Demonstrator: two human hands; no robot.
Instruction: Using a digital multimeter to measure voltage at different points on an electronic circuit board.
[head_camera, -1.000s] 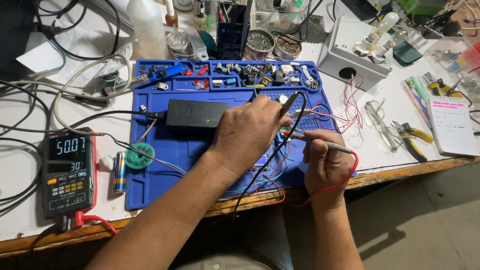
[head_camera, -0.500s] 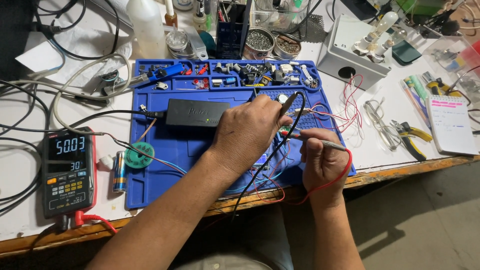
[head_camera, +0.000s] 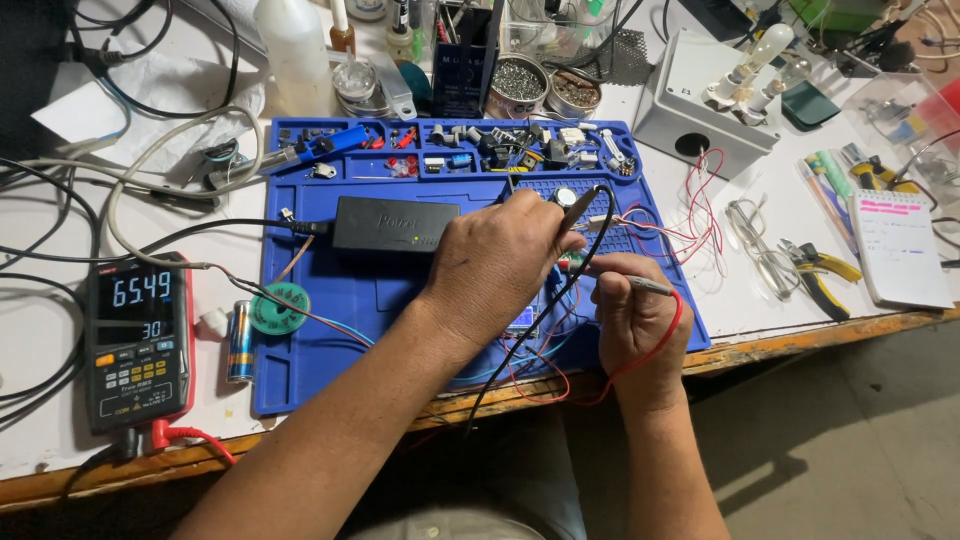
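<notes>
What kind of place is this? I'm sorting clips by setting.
Most likely an electronics repair bench. A digital multimeter sits beside a blue work mat whose tray holds small parts, and the left hand and right hand hold test probes.

White-topped workbench with a worn wooden front edge (head_camera: 800, 345) filling most of the frame, bare grey concrete floor (head_camera: 880, 450) at the lower right, hard light from above casting a dark shadow on that floor
</notes>
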